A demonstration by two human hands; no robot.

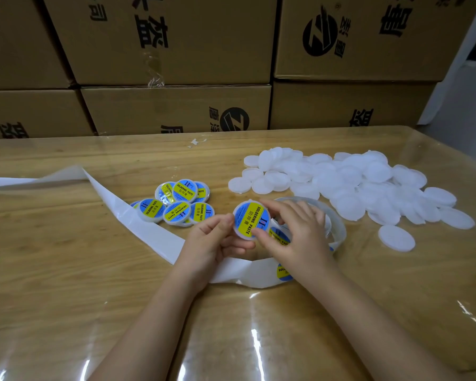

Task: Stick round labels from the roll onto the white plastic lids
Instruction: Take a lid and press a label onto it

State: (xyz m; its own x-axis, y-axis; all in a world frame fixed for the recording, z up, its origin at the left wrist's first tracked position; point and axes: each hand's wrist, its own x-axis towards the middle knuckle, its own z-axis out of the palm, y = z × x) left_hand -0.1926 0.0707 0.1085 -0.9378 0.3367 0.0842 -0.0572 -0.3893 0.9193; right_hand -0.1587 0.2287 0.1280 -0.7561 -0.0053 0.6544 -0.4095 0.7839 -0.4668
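labelled lid (251, 221) pinched btwn l hand (215, 240) fingers at left, r hand (294, 229) fingers at right.

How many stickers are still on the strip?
2: one sticker beside the right hand, another on the strip by its wrist. The hand and roll may hide more.

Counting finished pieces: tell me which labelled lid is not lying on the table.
The labelled lid held between the left hand and right hand. The other labelled lids lie clustered on the table to its left.
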